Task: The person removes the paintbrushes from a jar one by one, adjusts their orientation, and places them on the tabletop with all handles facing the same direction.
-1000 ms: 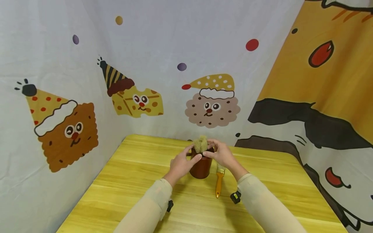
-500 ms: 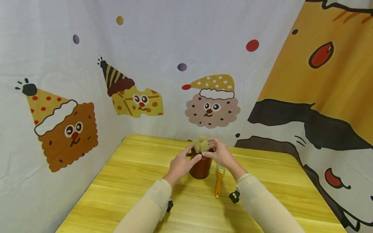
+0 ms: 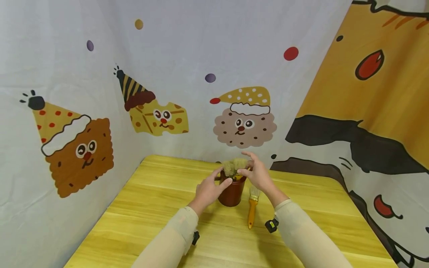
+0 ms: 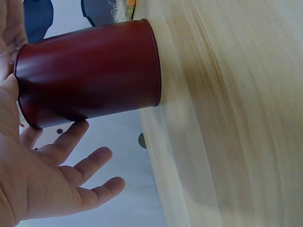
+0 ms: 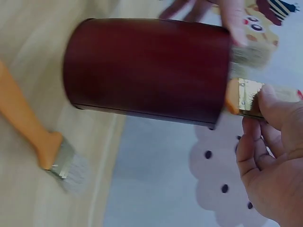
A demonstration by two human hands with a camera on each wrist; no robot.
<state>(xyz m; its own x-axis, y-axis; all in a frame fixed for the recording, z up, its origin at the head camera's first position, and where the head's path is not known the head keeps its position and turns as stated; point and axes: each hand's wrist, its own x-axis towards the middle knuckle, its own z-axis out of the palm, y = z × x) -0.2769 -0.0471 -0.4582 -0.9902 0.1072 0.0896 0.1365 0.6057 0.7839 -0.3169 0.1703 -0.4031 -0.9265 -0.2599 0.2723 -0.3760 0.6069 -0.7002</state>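
A dark red cylindrical cup (image 3: 230, 194) stands upright on the table with paintbrushes in it, bristles up. My left hand (image 3: 207, 189) holds the cup near its rim, with thumb and index finger on it; in the left wrist view its other fingers (image 4: 97, 163) are spread. At the cup's mouth, my right hand (image 3: 260, 176) pinches one paintbrush (image 5: 250, 97) by its metal ferrule. The orange handle's top shows above the rim; the rest is hidden in the cup. Pale bristles (image 5: 251, 56) of another brush stick out beside it.
Another paintbrush (image 3: 252, 213) with an orange handle lies on the wooden table (image 3: 151, 208), just right of the cup. Behind the table hangs a white cloth (image 3: 187, 48) printed with cartoon figures.
My right hand has shifted slightly right, its index finger now lifted. The pinched paintbrush has come apart from the other bristles and shows more of its ferrule. The left hand stays on the cup.
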